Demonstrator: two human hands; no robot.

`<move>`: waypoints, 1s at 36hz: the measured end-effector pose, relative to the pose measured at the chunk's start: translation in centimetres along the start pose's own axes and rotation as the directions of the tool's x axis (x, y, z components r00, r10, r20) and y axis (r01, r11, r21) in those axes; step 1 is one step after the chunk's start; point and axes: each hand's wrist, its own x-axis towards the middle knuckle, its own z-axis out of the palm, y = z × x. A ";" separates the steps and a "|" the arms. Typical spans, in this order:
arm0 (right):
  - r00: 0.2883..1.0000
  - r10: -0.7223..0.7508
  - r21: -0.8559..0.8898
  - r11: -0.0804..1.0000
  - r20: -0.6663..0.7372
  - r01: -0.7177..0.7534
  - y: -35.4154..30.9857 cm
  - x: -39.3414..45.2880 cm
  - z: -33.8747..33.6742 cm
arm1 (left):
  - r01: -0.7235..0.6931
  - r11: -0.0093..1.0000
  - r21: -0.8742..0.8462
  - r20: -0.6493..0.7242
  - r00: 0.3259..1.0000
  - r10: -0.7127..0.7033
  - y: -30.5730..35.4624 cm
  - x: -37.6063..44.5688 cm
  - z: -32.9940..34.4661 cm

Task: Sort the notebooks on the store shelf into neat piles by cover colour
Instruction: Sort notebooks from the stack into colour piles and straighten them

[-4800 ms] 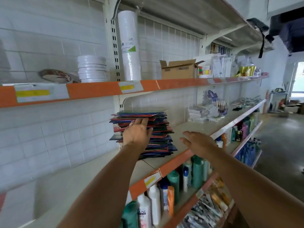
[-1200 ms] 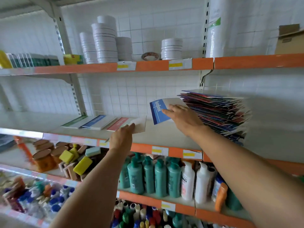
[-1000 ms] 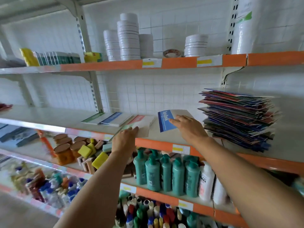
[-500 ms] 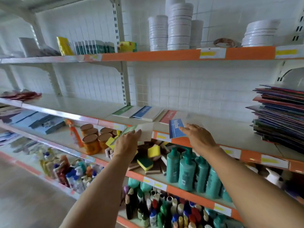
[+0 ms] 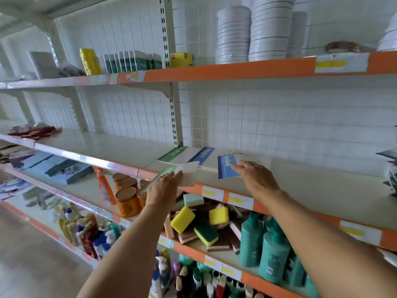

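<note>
Both hands carry a notebook apiece: my left hand (image 5: 163,188) pinches a green notebook (image 5: 182,173) by its near corner, holding it tilted in the air just off the shelf (image 5: 300,186) lip, and my right hand (image 5: 255,177) presses with fairly straight fingers on a blue notebook (image 5: 227,166), though whether my thumb is curled under its edge I cannot tell. On the shelf, far and slightly left of both hands, lie the sorted covers side by side: the green pile (image 5: 174,153) at the left, the blue pile (image 5: 203,155) just right of it, and a sliver of red cover (image 5: 237,153) showing beyond my right fingers. The blue notebook's long axis runs near to far, much like the piles, and it sits just right of the blue pile, so I judge a short slide left and away should seat it; my right hand is nearer to that. The green notebook must go up and far to its pile, and nothing stands in between. The unsorted stack (image 5: 390,168) waits well apart at the far right edge. Below, sponges (image 5: 217,216), green bottles (image 5: 270,250) and brown-lidded jars (image 5: 126,201) fill the lower shelf.
</note>
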 end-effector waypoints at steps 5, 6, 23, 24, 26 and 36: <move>1.000 -0.023 -0.019 1.000 -0.003 0.023 -0.3 4.3 0.9 | 0.010 1.000 0.007 -0.008 1.000 -0.010 -1.5 3.9 0.9; 1.000 -0.029 -0.023 0.999 0.002 0.029 -0.4 5.1 1.0 | 0.012 1.000 0.006 -0.005 1.000 -0.012 -1.8 4.5 1.2; 0.989 0.120 0.030 0.992 0.091 -0.123 -4.5 15.6 6.7 | -0.072 0.992 -0.100 0.076 0.994 0.080 -8.4 16.0 7.7; 0.988 0.126 0.023 0.991 0.093 -0.129 -4.7 15.9 7.0 | -0.086 0.991 -0.100 0.086 0.992 0.095 -8.7 16.6 8.0; 0.984 0.149 -0.004 0.989 0.096 -0.150 -5.6 17.0 8.0 | -0.122 0.986 -0.112 0.092 0.987 0.133 -9.8 18.2 8.7; 0.953 0.241 -0.055 0.970 0.183 -0.235 -7.8 19.2 10.3 | -0.258 0.945 -0.201 0.143 0.947 0.289 -12.4 23.3 12.8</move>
